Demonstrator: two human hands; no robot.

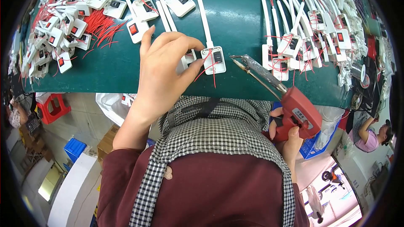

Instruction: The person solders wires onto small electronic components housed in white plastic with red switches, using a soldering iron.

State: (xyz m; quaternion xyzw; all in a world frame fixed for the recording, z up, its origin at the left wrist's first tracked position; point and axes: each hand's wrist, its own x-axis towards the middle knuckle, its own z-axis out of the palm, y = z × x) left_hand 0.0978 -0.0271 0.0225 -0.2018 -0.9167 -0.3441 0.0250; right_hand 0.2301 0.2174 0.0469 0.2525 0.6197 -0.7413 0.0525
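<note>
On table (240, 25): white housing (214, 64), seemingly open

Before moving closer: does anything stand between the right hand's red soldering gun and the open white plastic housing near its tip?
Nothing visible: only green tabletop shows between the gray metal tip of the red pistol-shaped soldering gun and the white rectangular plastic housing.

A glossy dark-green tabletop (242, 17) spans the front. Grey tiled flooring (84, 115) lies beyond its near edge, supporting a red plastic stool (63, 110) at left. Bright light fills a wide opening (336, 204) behind, right.
</note>
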